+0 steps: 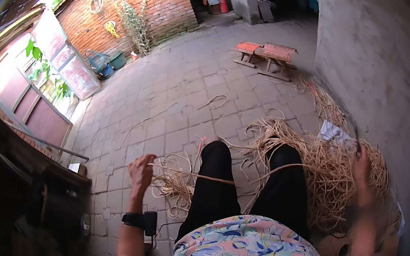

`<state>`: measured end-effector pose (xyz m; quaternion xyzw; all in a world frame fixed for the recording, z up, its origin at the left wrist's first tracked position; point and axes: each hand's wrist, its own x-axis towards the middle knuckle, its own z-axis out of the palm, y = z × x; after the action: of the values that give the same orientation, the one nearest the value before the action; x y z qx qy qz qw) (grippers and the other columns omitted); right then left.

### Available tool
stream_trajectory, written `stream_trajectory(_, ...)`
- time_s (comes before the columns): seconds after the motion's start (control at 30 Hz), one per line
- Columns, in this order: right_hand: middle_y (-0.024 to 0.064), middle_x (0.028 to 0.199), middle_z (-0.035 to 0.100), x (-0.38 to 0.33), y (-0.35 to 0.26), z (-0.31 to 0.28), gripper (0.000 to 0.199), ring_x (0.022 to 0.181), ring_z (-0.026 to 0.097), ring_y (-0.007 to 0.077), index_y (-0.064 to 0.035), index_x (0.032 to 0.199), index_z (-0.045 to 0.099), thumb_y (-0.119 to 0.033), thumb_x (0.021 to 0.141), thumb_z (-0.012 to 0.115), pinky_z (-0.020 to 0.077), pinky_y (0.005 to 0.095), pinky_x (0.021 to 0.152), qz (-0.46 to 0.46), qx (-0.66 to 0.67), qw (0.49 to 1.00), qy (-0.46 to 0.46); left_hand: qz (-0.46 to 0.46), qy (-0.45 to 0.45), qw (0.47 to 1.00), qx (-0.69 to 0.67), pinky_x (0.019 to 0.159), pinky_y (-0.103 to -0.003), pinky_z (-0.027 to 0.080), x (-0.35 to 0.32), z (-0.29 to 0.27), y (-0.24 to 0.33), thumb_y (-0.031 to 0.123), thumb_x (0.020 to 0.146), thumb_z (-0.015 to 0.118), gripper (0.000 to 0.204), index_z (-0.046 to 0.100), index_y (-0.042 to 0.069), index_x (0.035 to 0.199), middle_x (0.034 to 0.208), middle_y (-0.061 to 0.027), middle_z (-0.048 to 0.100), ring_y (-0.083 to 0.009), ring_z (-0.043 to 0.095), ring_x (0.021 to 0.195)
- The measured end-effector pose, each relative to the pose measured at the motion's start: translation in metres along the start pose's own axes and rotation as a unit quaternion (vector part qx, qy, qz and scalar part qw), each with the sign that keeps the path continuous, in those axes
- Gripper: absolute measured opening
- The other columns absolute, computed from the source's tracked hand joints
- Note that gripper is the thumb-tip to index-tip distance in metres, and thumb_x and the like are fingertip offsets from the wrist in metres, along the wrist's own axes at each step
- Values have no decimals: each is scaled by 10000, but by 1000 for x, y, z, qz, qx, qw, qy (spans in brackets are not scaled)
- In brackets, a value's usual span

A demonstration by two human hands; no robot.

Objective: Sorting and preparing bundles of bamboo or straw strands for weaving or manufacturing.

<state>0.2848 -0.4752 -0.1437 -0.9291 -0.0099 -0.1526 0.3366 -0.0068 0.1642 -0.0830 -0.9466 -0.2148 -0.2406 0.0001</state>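
Note:
My left hand [141, 172] is raised left of my knees, its fingers closed on a strand of tan straw-like cord [193, 174]. The strand runs to the right across my thighs toward a large tangled heap of the same cord [332, 184] beside and over my right leg. At the heap's far right side is my right hand [362, 165], its fingers curled in; what they hold, if anything, I cannot make out. A crumpled white sheet [335, 133] lies on the heap close to that hand. A smaller cord tangle [174, 189] lies on the floor by my left leg.
Two low wooden stools with red woven seats [279, 54] stand ahead on the paved floor [167, 96]. A grey wall [384, 64] rises close on my right. Loose cord pieces [213, 100] lie on the paving. Dark furniture [54, 195] is at the left.

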Motion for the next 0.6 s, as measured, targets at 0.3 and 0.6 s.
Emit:
stream_trajectory(0.3,54,1026,595,-98,-234,36,432,775,576,66,-52,1211,477,-123,822,653,509,222,653,-112,440,765,-457,140,-102,976,-135,547,-481,429,12,-12,180,135,880,477,169,574,153,1017,627,-169,603,-375,594,581)
stream_trajectory(0.6,15,725,571,-109,-251,33,285,500,482,32,-67,1090,497,-53,822,594,416,167,452,-24,567,668,-481,121,-214,864,-440,779,-295,482,19,-6,158,126,796,679,478,521,121,1247,940,-75,602,-177,602,824)
